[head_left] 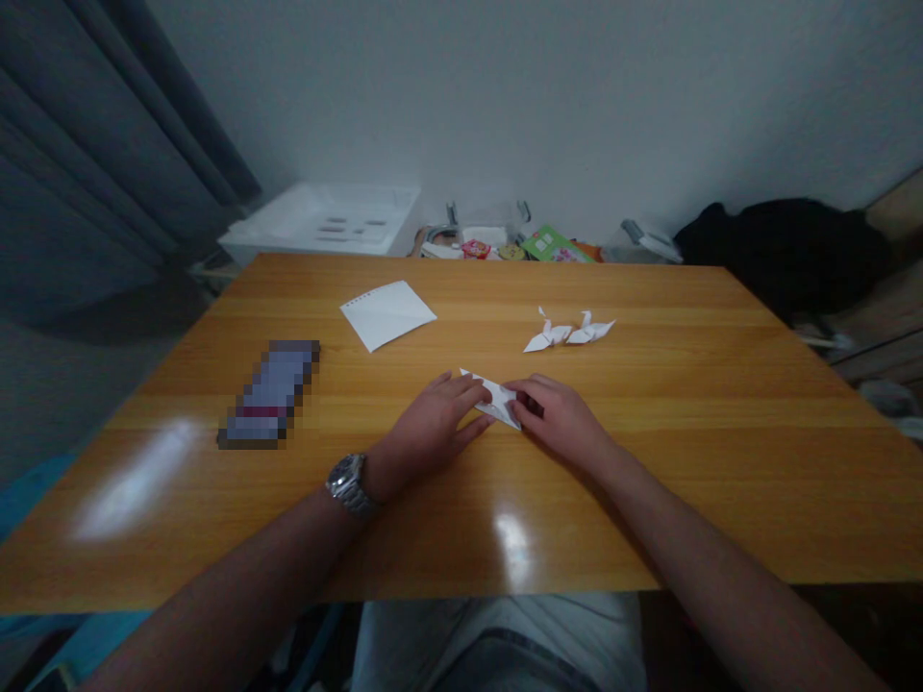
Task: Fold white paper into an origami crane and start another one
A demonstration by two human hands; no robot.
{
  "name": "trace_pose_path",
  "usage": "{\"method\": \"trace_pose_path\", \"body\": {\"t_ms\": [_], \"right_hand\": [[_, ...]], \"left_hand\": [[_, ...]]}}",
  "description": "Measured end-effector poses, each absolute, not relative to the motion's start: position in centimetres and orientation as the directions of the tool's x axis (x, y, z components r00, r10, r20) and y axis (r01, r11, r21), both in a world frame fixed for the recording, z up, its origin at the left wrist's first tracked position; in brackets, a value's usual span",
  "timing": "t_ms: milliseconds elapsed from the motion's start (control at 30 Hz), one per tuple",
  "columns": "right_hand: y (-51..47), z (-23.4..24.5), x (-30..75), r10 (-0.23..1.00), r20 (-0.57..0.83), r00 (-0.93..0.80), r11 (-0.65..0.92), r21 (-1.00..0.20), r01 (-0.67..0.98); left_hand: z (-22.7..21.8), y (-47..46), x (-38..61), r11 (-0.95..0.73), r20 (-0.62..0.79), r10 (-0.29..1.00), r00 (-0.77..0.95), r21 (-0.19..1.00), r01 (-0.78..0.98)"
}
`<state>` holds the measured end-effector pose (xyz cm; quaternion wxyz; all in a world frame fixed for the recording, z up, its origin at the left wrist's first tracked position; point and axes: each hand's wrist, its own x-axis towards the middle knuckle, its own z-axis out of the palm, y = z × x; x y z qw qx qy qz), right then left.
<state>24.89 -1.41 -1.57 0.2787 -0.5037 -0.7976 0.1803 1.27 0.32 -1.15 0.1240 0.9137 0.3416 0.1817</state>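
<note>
A small white folded piece of paper [499, 404] lies on the wooden table between my hands, its flat, pointed shape slanting down to the right. My left hand [436, 415] grips it from the left, fingertips on top and thumb along the near edge. At the right end, my right hand [559, 413] pinches the paper between thumb and curled fingers. Beyond my right hand stand two white folded paper birds [552, 335], close together. A flat white paper sheet [389, 315] with a row of holes along one edge rests farther back on the left.
A pixelated phone-like device [270, 394] lies on the table's [404, 548] left side. Behind the far edge are a white plastic tray [324, 216], a green packet [554, 244] and other small items. Black cloth [785, 245] is heaped at the back right.
</note>
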Motion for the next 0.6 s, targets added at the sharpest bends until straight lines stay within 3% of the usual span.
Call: {"method": "trace_pose_path", "body": {"t_ms": [300,500,600], "right_hand": [[-1.1,-2.33,25.49,0.872,0.302,-0.385,0.489,-0.534,0.69],[-1.01,-2.15,25.15,0.785,0.398,-0.475,0.618,-0.447,0.646],[-0.99,-2.38,25.09,0.762,0.385,-0.521,0.648,-0.482,0.59]], "left_hand": [[-1.01,0.55,1.39,-0.74,0.215,0.66,0.719,0.348,0.575],[-1.46,0.95,1.2,-0.751,0.21,0.647,0.733,0.341,0.565],[-1.55,0.97,1.05,-0.737,0.232,0.661,0.714,0.378,0.56]]}}
